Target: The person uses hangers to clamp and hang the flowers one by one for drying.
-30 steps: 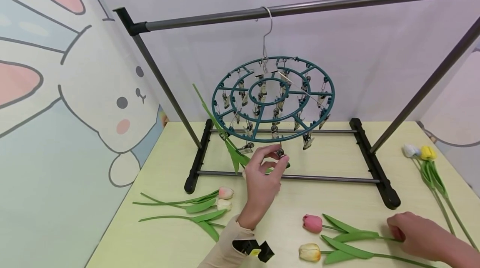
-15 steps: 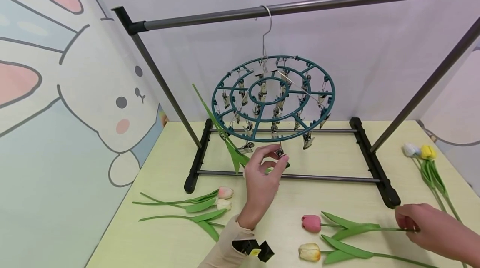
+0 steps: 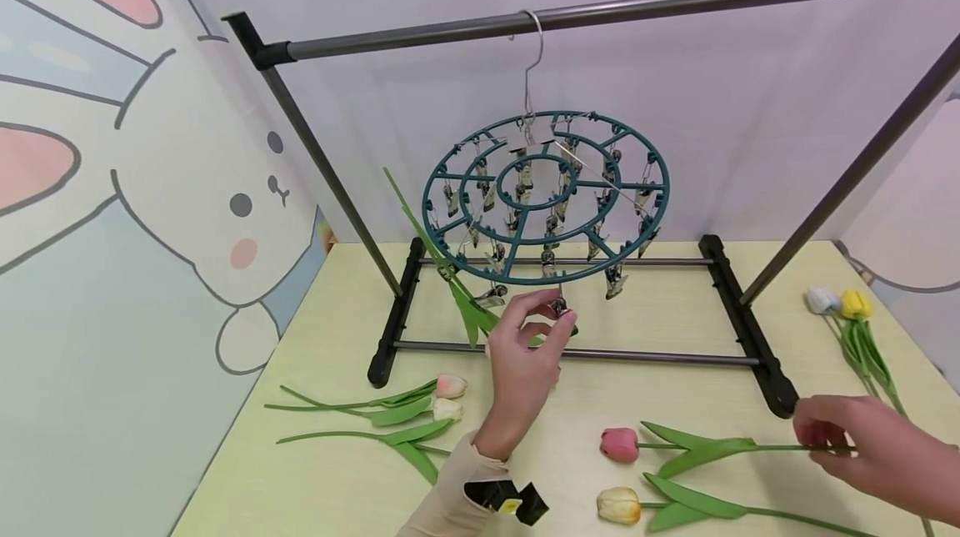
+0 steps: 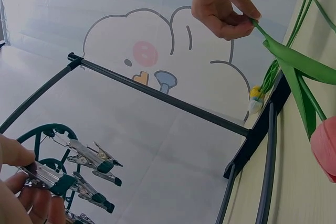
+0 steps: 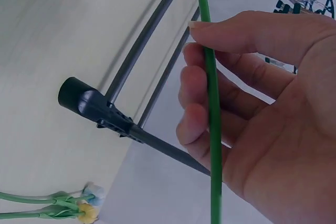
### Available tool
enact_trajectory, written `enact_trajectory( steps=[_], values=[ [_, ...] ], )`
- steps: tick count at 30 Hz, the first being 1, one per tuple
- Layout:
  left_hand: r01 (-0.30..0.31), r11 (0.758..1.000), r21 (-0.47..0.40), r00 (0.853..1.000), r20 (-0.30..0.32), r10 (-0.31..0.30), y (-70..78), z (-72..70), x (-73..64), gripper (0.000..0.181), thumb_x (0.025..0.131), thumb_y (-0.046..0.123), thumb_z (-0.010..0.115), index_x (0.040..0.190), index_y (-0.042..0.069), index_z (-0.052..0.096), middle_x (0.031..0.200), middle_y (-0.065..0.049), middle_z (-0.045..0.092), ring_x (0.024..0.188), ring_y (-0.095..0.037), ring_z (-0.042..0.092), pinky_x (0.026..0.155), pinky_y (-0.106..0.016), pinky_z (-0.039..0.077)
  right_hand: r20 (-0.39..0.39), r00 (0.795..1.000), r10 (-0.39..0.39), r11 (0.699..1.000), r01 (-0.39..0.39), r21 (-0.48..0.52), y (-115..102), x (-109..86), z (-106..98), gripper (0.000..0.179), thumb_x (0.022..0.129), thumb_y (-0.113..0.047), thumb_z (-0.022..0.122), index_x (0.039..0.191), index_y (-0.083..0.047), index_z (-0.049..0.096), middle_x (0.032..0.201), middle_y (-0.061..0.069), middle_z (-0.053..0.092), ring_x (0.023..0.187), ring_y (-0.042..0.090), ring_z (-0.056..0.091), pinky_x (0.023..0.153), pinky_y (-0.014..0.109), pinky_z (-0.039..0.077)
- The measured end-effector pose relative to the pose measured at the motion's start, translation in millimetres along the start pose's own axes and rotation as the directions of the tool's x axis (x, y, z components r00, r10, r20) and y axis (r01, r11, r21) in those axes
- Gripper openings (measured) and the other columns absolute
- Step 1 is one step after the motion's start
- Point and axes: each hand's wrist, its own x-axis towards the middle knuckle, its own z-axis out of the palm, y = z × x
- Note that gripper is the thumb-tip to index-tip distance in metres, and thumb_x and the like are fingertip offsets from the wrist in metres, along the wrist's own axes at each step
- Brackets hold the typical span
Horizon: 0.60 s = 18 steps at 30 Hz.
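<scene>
Head: one round hanger [image 3: 534, 209] | your left hand [image 3: 523, 360] pinches one clip [image 4: 51, 180] | your right hand [image 3: 873, 447] pinches one pink tulip [image 3: 705, 454]; bloom in left-wrist view, not right-wrist

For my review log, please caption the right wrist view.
Right hand holding a green stem, with a black rack foot and a yellow tulip beyond.

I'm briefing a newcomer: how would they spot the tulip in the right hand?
Find the dark tubular rack on the pale yellow table. At its front right, the right hand holds a green-stemmed tulip, pink-bloomed unlike the yellowish tulip alongside.
</scene>
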Motion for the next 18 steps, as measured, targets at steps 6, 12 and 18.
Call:
enact_trajectory(
  steps=[6,12,18],
  values=[
    [0.0,1.0,-0.005,1.0,-0.006,0.0,-11.5,-1.4,-0.1,0.026,0.086,0.004,0.068,0.112,0.001,0.064,0.102,-0.014,0.06,0.09,-0.027,0.058,0.069,-0.031,0.055,-0.188,0.974,-0.122,0.991,0.11,-0.07,-11,3.7,-2,0.051,0.057,0.011,0.079,0.077,-0.028,0.052,0.074,-0.027,0.041,0.059,-0.008,0.035,0.046,0.013,0.027],
    [-0.018,1.0,0.013,1.0,-0.007,0.018,1.8,-0.6,1.6,0.026,0.084,-0.004,0.066,0.11,-0.006,0.063,0.099,-0.02,0.06,0.088,-0.031,0.057,0.069,-0.033,0.055,-0.25,0.955,-0.161,0.985,0.139,-0.104,-23,9.6,-6,0.055,0.052,0.013,0.08,0.077,-0.027,0.053,0.076,-0.026,0.041,0.06,-0.008,0.034,0.047,0.011,0.026],
    [-0.005,1.0,0.019,1.0,-0.004,0.005,18.9,-0.9,3.1,0.025,0.084,-0.007,0.065,0.109,-0.01,0.061,0.098,-0.024,0.059,0.088,-0.034,0.057,0.069,-0.033,0.056,-0.242,0.962,-0.124,0.98,0.081,-0.183,-36,13.0,-18,0.052,0.053,0.01,0.082,0.075,-0.027,0.052,0.074,-0.026,0.037,0.059,-0.008,0.03,0.048,0.014,0.026]
  ],
)
